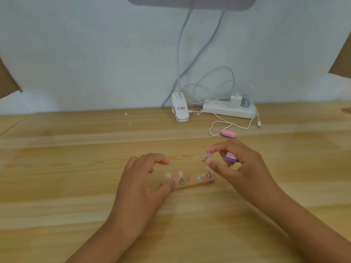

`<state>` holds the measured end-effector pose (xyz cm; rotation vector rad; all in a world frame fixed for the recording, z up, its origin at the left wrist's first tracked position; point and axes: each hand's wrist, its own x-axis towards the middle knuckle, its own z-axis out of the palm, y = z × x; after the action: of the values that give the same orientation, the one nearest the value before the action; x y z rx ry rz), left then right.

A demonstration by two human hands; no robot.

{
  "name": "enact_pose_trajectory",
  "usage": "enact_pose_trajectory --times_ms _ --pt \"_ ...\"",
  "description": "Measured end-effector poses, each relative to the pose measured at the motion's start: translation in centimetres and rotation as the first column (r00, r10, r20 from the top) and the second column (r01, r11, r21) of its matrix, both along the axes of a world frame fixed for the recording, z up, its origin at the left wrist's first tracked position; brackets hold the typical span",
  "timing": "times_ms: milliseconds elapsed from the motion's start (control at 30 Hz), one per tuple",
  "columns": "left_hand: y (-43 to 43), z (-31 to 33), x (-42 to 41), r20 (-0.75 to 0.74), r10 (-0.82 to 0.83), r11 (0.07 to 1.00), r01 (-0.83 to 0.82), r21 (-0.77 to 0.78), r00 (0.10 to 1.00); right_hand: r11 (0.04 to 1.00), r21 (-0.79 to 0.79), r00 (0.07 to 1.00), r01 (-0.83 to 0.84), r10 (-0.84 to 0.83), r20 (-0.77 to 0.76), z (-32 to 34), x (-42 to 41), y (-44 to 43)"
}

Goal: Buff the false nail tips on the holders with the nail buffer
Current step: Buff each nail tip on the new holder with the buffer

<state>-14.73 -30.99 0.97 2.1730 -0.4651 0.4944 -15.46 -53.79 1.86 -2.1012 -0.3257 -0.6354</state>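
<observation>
A small wooden base (191,184) lies on the table with metal holders carrying clear false nail tips (180,174). My left hand (141,185) rests at the base's left end, thumb against the wood, fingers loosely curved above. My right hand (237,167) pinches one holder with its nail tip (207,157) between thumb and forefinger, lifted above the base's right end. The same hand keeps a pink and purple nail buffer (232,157) tucked under its other fingers.
A second pink and purple buffer (228,133) lies further back near a white cable. A clip lamp base (180,109) and a white power strip (228,109) stand by the wall. Loose nail tips (130,123) lie on the wooden table (76,168).
</observation>
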Motion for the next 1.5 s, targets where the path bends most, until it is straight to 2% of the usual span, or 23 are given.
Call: enact_pose_trajectory --times_ms 67,167,467,667,900,1100,1233,1333,1400,1500 --pt "0.3 -0.1 0.2 -0.030 0.028 0.986 -0.022 0.162 0.999 0.999 -0.004 0.995 0.035 -0.035 -0.090 -0.5 0.4 -0.6" --pt "0.4 -0.4 0.4 -0.155 0.023 0.967 0.018 0.255 0.988 0.998 -0.053 0.990 -0.016 0.008 -0.142 -1.1 0.5 -0.1" --pt "0.3 -0.9 0.7 -0.184 -0.025 0.980 0.061 0.191 0.983 0.992 -0.113 0.974 -0.052 0.025 -0.224 -1.7 0.7 0.1" --pt "0.4 -0.9 0.9 -0.169 -0.036 0.977 0.070 0.200 0.985 0.986 -0.162 0.965 -0.049 0.004 -0.262 -1.0 0.9 -1.6" --pt "0.2 -0.8 1.0 -0.175 -0.033 0.972 0.072 0.223 0.984 0.964 -0.228 0.928 -0.140 0.048 -0.369 -1.1 1.2 -2.6" --pt "-1.4 0.2 2.6 -0.220 -0.105 0.909 0.183 0.375 0.970 0.932 -0.306 0.890 -0.193 0.035 -0.455 0.2 1.8 -4.5" --pt "-5.1 0.6 5.1 -0.225 -0.203 0.836 0.288 0.466 0.953 0.897 -0.417 0.873 -0.148 -0.080 -0.481 1.0 1.4 -7.9" --pt "-9.9 0.4 7.0 -0.164 -0.255 0.778 0.302 0.551 0.953 0.869 -0.492 0.822 -0.047 -0.246 -0.514 1.3 0.4 -12.2" --pt "-13.5 0.2 8.3 -0.129 -0.305 0.746 0.321 0.584 0.944 0.839 -0.535 0.752 0.103 -0.417 -0.510 1.3 -0.4 -16.0" --pt "-19.0 0.6 9.3 -0.112 -0.417 0.727 0.405 0.554 0.902 0.707 -0.580 0.553 0.405 -0.694 -0.461 1.2 -1.0 -22.9"
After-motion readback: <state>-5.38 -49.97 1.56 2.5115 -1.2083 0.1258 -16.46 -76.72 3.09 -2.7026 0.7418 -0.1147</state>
